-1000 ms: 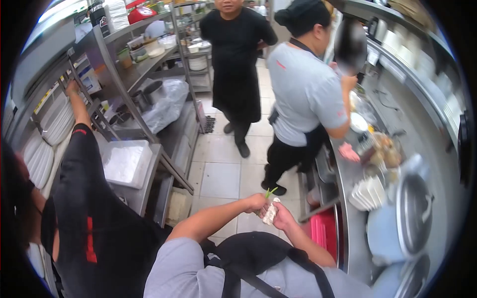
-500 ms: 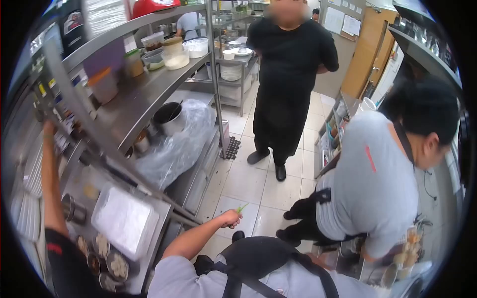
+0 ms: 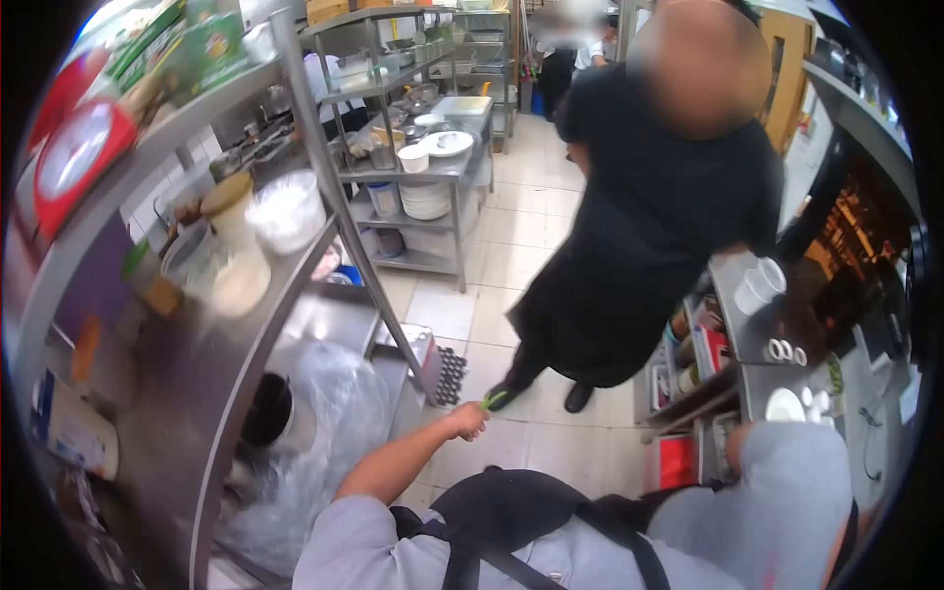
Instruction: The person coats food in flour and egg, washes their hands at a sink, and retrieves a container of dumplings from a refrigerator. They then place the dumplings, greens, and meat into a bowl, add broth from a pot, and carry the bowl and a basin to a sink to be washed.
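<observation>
My left hand is stretched out ahead over the tiled floor, its fingers closed on a small green strip, which looks like a piece of vegetable or herb. The strip sticks out past the fingertips, just in front of the trouser leg of a person in black. Of my own body, the grey sleeve and black apron show at the bottom. My right hand does not appear.
A steel shelf with tubs, a red scale and a plastic bag stands at the left. Beyond is a rack with plates. At the lower right, a grey-clad co-worker is close beside a counter with white cups.
The view has moved forward along the aisle. The person in black appears nearer, and the grey-clad co-worker sits lower at the right. The black-sleeved arm at the left has left view.
</observation>
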